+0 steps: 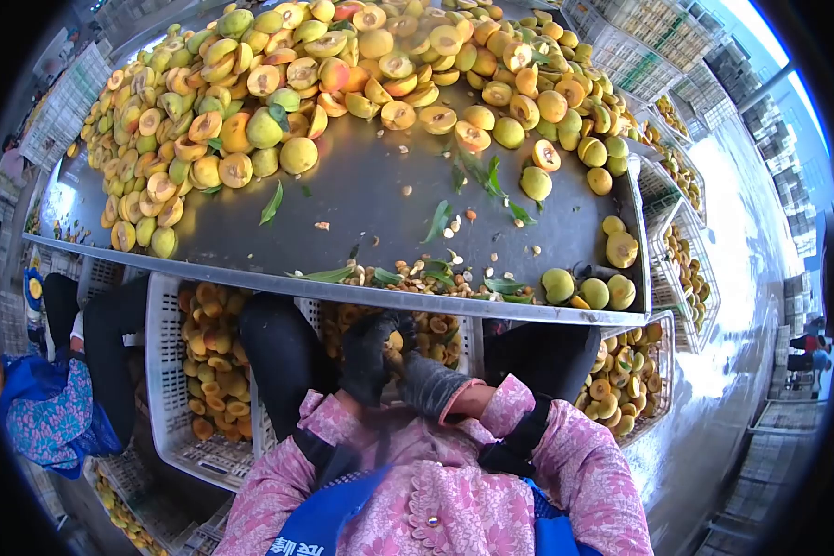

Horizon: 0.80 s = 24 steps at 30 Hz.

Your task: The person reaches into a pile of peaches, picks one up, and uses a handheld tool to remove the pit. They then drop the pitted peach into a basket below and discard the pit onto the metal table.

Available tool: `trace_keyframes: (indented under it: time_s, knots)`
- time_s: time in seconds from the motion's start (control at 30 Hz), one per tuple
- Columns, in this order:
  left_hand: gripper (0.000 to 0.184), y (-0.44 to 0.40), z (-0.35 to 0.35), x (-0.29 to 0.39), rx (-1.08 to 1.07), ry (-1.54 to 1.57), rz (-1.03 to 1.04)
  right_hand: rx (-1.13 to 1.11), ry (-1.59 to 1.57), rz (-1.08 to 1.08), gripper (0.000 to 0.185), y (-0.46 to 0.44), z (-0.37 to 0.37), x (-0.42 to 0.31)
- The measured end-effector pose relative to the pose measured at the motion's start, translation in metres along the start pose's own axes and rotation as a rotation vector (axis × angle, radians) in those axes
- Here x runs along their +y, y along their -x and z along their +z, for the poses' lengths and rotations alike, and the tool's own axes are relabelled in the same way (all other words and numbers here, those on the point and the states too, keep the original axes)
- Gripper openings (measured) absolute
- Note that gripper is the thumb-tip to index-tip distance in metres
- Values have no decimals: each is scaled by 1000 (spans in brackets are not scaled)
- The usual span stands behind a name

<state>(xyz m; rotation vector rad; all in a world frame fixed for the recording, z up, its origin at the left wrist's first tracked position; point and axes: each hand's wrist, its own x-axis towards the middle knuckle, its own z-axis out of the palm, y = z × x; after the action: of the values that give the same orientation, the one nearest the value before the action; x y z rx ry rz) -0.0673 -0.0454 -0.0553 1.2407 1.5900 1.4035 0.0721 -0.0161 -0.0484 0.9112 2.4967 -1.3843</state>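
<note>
Gripping a yellow peach (395, 341), the left hand (365, 360) is beside the right hand (432, 385), whose hold I cannot tell; peach halves (445, 39) lie beyond on a metal table (352, 199).

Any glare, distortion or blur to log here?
Head view: strong fisheye distortion, with black corners; same head view: bright glare on the floor and at the left end of the metal table; again head view: dark gloves leave little detail on the left hand and right hand.
</note>
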Motion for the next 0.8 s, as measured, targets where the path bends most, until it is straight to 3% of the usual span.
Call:
trace_keyframes:
  time_s: [0.03,0.1,0.17,0.23,0.33,0.43,0.53,0.63,0.8]
  knots:
    - [24,-2,-3,4,-23,-162,131,-19,22,-7,40,-2,-1,-1]
    - [22,1,0,-12,0,-26,-10,-6,65,-205,37,-8,8,12]
    - [21,5,4,-25,-4,100,-136,7,67,-216,34,-8,16,22]
    - [20,3,3,-24,-33,209,-243,21,29,-48,31,-4,5,5]
    - [21,1,0,-10,-26,-172,62,-33,59,55,31,1,-5,4]
    - [22,-1,-1,0,34,-156,44,19,26,45,30,-5,-8,-10]
    - [24,-1,0,-4,120,102,-161,80,12,-343,27,-23,15,8]
    - [25,-3,-9,-15,30,115,-121,-88,82,-172,24,-24,-10,-19]
    - [28,-1,-8,-20,17,191,-173,-414,166,-371,32,-24,-29,-6]
